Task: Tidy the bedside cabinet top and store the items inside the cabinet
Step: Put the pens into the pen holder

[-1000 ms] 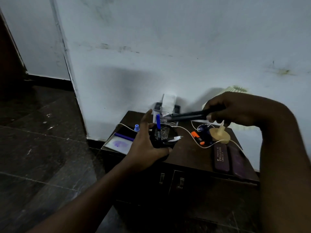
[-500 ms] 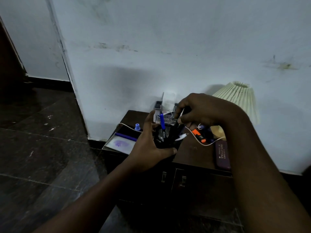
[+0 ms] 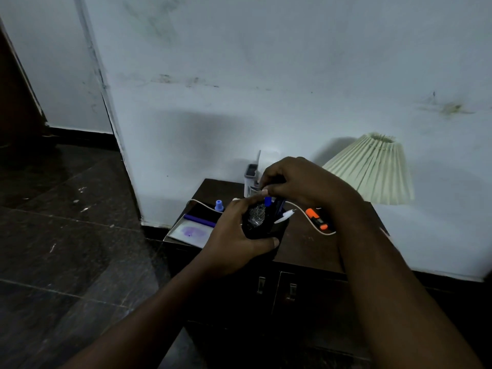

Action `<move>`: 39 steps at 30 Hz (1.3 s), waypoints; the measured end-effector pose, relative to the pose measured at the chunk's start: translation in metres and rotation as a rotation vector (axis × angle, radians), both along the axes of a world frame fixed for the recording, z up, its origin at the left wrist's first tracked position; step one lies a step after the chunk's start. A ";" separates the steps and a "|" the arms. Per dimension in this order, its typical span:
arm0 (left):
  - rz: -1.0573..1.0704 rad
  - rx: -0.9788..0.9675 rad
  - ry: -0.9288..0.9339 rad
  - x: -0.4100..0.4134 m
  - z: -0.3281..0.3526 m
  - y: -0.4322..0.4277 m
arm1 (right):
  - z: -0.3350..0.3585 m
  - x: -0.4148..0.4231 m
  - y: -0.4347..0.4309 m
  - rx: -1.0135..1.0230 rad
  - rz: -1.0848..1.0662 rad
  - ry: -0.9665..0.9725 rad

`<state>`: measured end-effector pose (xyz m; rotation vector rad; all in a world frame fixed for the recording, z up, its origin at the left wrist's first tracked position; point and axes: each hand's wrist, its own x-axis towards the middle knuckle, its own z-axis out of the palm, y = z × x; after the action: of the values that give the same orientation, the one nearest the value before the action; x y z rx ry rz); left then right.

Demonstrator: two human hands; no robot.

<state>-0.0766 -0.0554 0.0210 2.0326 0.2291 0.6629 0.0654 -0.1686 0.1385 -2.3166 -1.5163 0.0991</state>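
Left hand (image 3: 234, 235): clamped round the black mesh pen holder (image 3: 256, 222), with the thumb across its near side.
Pen holder: over the front middle of the cabinet's surface (image 3: 300, 246). I cannot tell whether its base touches the surface.
Right hand (image 3: 300, 182): at 12 o'clock right above the holder's mouth, fingers bunched and pinching the top of a dark pen (image 3: 279, 203) that stands in the holder.
Inside the holder: 1 blue pen (image 3: 267, 201) upright just beside the dark pen. A white pen tip (image 3: 285, 216) pokes out at 3 o'clock.
Orange highlighter (image 3: 316, 218): flat on the surface at 3 o'clock from the holder, touching a white cable (image 3: 315, 228) that loops across the top.
White tray (image 3: 190, 232): at 9 o'clock, overhanging the left front corner. It has a purple stain, and a purple pen (image 3: 199, 221) lies along its far edge.
Small blue cap (image 3: 219, 205): at 10 o'clock, just behind the tray.
Clear organiser (image 3: 251, 173): at 12 o'clock against the wall.
Pleated lamp shade (image 3: 372, 169): at 2 o'clock, tilted.
Cabinet doors: 2, both closed, with handles (image 3: 261, 284) at 6 o'clock.
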 end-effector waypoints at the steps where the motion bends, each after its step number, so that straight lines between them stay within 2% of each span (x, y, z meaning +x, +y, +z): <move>1: 0.007 0.000 -0.009 0.000 0.000 0.001 | 0.000 0.001 0.000 0.014 -0.005 -0.020; 4: 0.032 -0.014 -0.019 -0.001 0.001 0.003 | 0.006 0.004 -0.007 0.095 -0.017 -0.062; 7: 0.044 -0.044 -0.022 -0.001 0.000 0.005 | 0.017 0.007 -0.017 0.314 -0.049 0.013; 9: 0.048 -0.048 -0.018 -0.001 0.000 0.004 | 0.020 0.007 -0.018 0.358 -0.031 0.059; 12: 0.053 -0.054 -0.015 0.001 0.001 0.002 | 0.010 0.007 -0.012 0.253 -0.006 0.111; 15: 0.074 -0.063 -0.031 0.002 0.002 0.000 | -0.006 0.011 -0.004 0.080 -0.056 0.038; 17: 0.100 -0.050 -0.043 0.001 0.003 -0.001 | -0.009 0.014 -0.004 0.052 -0.091 0.053; 20: 0.162 0.023 -0.034 0.002 0.001 0.000 | -0.009 0.015 -0.007 0.062 -0.124 0.217; 24: 0.216 0.108 0.038 0.005 -0.003 0.003 | -0.011 0.013 -0.009 -0.036 -0.124 0.392; 28: 0.205 0.102 0.060 0.004 -0.001 0.002 | -0.010 0.012 -0.006 0.029 -0.089 0.306; 31: 0.166 0.039 0.043 0.003 0.000 0.003 | -0.008 0.014 -0.007 0.088 -0.048 0.318; 35: 0.147 0.067 0.028 0.001 -0.001 0.004 | -0.007 0.016 -0.007 0.108 -0.010 0.345; 39: 0.124 0.085 0.044 0.001 -0.003 0.007 | -0.004 0.016 -0.008 0.207 -0.055 0.167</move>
<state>-0.0759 -0.0488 0.0184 2.1287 0.3608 0.7150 0.0816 -0.1770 0.1340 -2.1283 -1.3148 0.1126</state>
